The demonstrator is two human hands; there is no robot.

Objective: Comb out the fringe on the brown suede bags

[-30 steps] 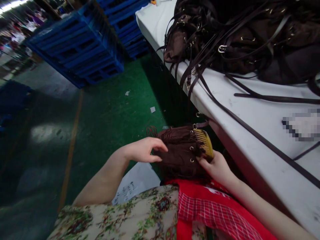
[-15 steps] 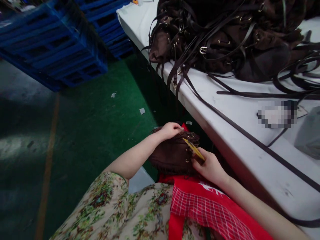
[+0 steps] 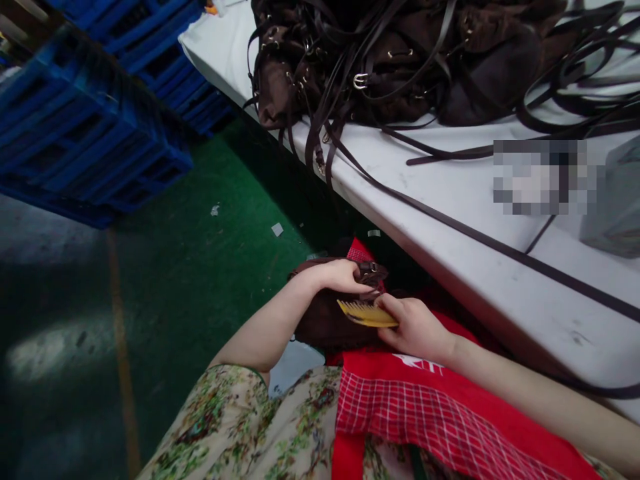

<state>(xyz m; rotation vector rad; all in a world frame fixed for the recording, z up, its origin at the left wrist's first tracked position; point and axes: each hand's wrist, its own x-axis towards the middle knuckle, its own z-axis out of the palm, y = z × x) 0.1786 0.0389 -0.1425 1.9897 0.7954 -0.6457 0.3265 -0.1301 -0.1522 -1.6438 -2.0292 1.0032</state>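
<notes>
A dark brown bag with small metal rings and a buckle lies on my lap, over a red apron. My left hand is closed on the bag's upper part, its fingertips reaching towards my right hand. Held in my right hand is a yellow comb, its teeth pointing up and to the left, just above the bag. The fingertips of both hands are close together, and whatever small part lies between them is hidden.
To the right stands a table with a white cover. A heap of dark brown bags with long straps lies on it, one strap running along the near side. Blue pallets are stacked at left on the green floor. Paper scraps lie there.
My left hand has moved lower over the bag, towards my right hand. The comb has turned from steeply tilted to nearly level and shifted left. The whole view has shifted somewhat.
</notes>
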